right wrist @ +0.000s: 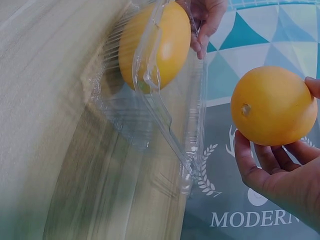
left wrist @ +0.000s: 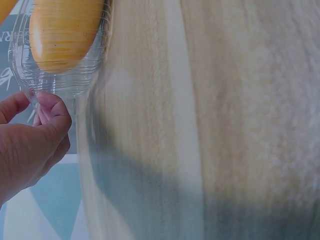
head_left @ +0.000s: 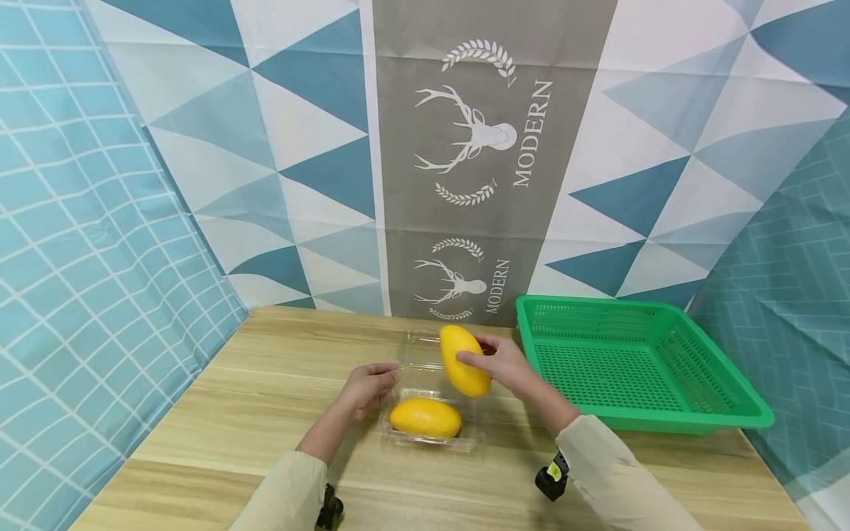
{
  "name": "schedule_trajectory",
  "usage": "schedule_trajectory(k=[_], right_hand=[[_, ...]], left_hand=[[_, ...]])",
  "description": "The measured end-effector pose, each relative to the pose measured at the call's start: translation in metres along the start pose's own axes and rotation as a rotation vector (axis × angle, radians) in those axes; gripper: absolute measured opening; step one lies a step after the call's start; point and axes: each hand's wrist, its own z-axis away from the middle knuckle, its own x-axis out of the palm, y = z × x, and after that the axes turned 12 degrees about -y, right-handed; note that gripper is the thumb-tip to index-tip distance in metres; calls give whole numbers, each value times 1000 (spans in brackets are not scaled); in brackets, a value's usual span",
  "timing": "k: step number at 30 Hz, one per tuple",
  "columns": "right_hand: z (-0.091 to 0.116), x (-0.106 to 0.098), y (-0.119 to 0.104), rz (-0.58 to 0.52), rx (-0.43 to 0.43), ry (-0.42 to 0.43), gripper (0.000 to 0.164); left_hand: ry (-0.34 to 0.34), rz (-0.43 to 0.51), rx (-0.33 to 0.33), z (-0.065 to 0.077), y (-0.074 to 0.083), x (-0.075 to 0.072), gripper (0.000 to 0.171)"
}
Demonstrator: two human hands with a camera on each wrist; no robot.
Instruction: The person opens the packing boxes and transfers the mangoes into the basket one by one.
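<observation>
First mango [head_left: 467,377] gripped between thumb and fingers of right hand [head_left: 506,365], held in air above clear container [head_left: 470,445], apart from second mango [head_left: 425,417]. Clear container, hinged lid opened, placed near middle of far edge of wooden table [head_left: 219,428]. Second mango laid crosswise inside, in part facing table's near edge. Container's left side pinched by thumb and fingers of left hand [head_left: 367,389]. Green basket [head_left: 677,421] set at table's far right corner. Patterned backdrop [head_left: 405,221] hung behind far edge.
</observation>
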Motion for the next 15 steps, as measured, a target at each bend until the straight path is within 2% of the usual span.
schedule_trajectory(k=[15], right_hand=[[5,-11,5,-41,4,-6,59]], left_hand=[[4,0,4,0,0,1,34]])
